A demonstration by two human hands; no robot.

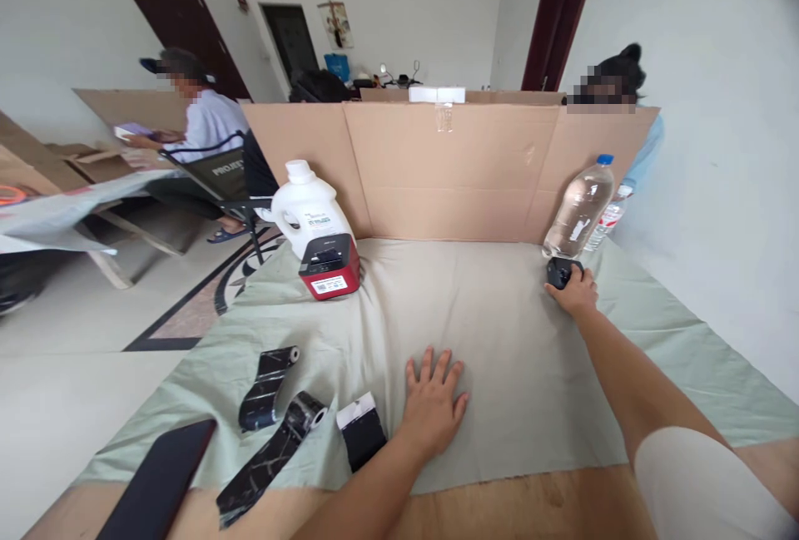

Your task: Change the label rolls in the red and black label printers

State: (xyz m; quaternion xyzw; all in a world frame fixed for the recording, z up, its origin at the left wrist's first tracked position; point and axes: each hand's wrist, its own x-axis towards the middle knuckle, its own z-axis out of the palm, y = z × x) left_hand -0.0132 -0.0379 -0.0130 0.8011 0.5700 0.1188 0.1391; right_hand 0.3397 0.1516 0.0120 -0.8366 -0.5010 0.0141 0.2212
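Note:
My left hand (pixel 432 408) lies flat on the pale cloth (pixel 474 307), fingers spread, with nothing in it. Close to its left is a small roll with a white end and a black strip (pixel 364 438). Farther left, two partly unrolled rolls of black film (pixel 265 390) (pixel 275 461) rest on the cloth. At the far right, the fingers of my right hand (pixel 575 290) are closed round a small black object (pixel 560 272), whose kind I cannot make out. Just behind it stands a large clear bottle with a blue cap (pixel 580 209).
A red and black box-shaped device (pixel 330 267) stands before a white jug (pixel 305 207). A dark phone (pixel 159 482) lies at the front left. Cardboard (pixel 449 174) screens the back; a smaller bottle (pixel 608 222) stands right. One person (pixel 212 120) sits left, another (pixel 649 149) behind the cardboard.

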